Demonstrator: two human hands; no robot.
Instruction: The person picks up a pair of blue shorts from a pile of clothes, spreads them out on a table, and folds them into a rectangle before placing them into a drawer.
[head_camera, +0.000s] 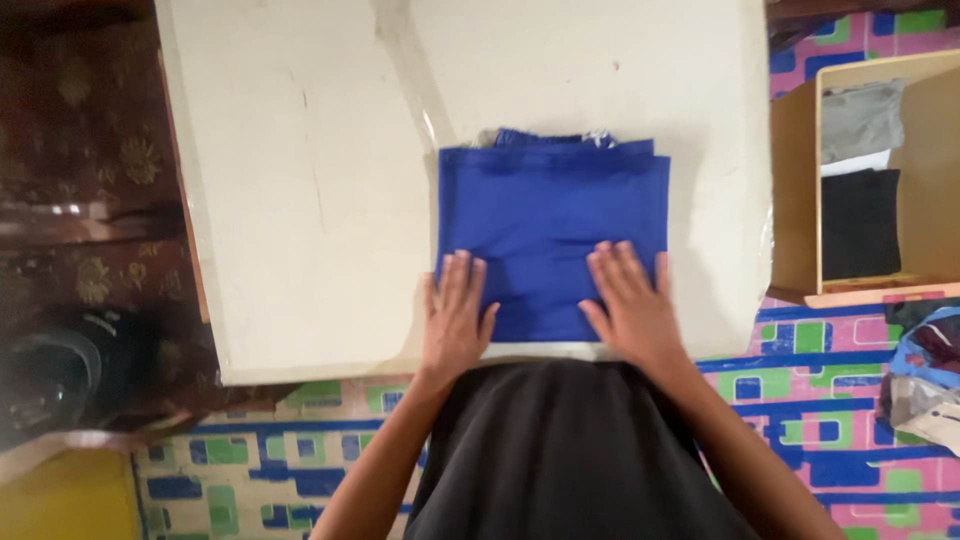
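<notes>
Hands, left hand (455, 318) & right hand (628, 302), flat, fingers spread, pressing smooth blue folded cloth (553, 225) on cream tabletop (300, 200).

One head-worn camera looks steeply down, close over the white table (300, 200).

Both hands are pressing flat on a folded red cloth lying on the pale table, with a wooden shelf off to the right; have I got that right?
Not quite: the folded cloth is blue, not red, as the head view shows. The left hand and right hand do press flat on it on the pale table, with the wooden shelf at right.
</notes>
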